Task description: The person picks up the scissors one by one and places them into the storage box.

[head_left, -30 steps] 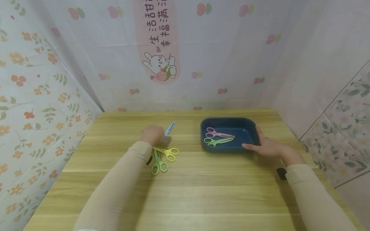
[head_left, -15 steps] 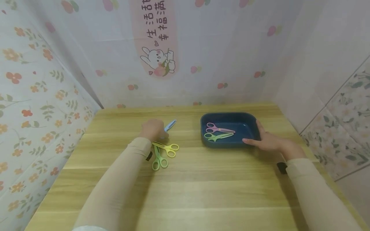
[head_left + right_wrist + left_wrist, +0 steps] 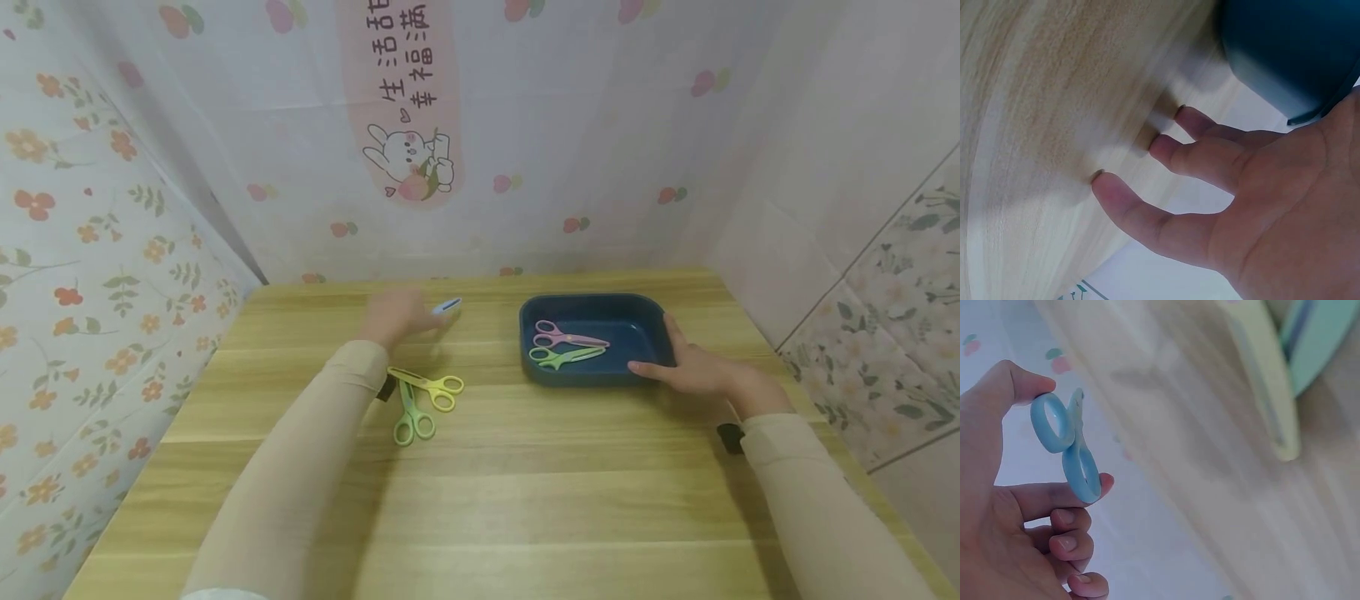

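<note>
My left hand point(image 3: 393, 317) pinches blue scissors point(image 3: 1072, 472) by their finger loops between thumb and index finger, above the table's far left part. Their blades point right in the head view. Yellow scissors point(image 3: 429, 383) lie across green scissors point(image 3: 408, 408) on the table, just below that hand. My right hand point(image 3: 697, 371) holds the near right corner of a dark blue tray point(image 3: 577, 380), thumb over the front rim. In the right wrist view, its other fingers point(image 3: 1119, 197) reach down to the tabletop. Pink scissors point(image 3: 572, 338) and light green scissors point(image 3: 570, 358) lie inside the tray's left half.
The wood-grain table point(image 3: 480, 492) extends toward me. Behind it hangs a printed white curtain point(image 3: 480, 150) with a rabbit picture, and floral sheets point(image 3: 97, 275) close off both sides.
My left hand lifts the blue scissors from the table and moves slightly farther back, their blades swinging to the right. The right hand and tray stay put. The head view tilted slightly.
</note>
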Motion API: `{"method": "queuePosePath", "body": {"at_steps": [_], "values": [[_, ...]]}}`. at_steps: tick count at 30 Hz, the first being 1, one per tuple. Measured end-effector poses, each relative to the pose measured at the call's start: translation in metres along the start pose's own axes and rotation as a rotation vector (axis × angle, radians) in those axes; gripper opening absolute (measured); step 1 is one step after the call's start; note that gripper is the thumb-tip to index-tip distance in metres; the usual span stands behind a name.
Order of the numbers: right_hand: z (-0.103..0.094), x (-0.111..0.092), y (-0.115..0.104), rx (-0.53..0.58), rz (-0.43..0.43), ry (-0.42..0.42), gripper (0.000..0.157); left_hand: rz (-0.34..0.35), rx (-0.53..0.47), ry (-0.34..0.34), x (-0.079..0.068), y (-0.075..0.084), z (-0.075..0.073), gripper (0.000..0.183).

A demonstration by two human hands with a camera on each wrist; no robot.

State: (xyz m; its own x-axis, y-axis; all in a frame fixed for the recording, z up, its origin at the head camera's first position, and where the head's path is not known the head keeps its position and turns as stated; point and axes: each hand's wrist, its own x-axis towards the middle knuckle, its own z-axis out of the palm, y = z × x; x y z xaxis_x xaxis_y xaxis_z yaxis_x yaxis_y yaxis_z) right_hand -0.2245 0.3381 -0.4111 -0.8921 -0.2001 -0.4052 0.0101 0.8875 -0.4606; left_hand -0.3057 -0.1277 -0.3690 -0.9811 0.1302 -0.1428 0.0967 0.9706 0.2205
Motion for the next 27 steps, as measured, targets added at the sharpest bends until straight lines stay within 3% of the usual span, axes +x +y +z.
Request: {"method": "queuePosePath", "body": {"at_steps": [5, 12, 16, 21, 27], "values": [[0.0, 0.001, 0.002, 0.007, 0.001, 0.008, 0.13, 0.049, 0.014, 0.038, 0.004, 0.014, -0.018, 0.042], [0.002, 0.003, 0.001, -0.007, -0.016, 0.01, 0.13, 0.112, 0.053, 0.085, 0.0, 0.047, -0.036, 0.043], [0.0, 0.001, 0.001, 0.0, -0.011, 0.003, 0.13, 0.174, 0.055, 0.16, 0.002, 0.072, -0.037, 0.064], [0.001, -0.001, 0.0, 0.004, -0.007, -0.023, 0.129, 0.243, 0.082, 0.193, 0.006, 0.103, -0.036, 0.038], [0.001, 0.0, 0.001, -0.005, -0.009, 0.011, 0.13, 0.311, 0.133, 0.192, 0.009, 0.138, -0.038, 0.047]]}}
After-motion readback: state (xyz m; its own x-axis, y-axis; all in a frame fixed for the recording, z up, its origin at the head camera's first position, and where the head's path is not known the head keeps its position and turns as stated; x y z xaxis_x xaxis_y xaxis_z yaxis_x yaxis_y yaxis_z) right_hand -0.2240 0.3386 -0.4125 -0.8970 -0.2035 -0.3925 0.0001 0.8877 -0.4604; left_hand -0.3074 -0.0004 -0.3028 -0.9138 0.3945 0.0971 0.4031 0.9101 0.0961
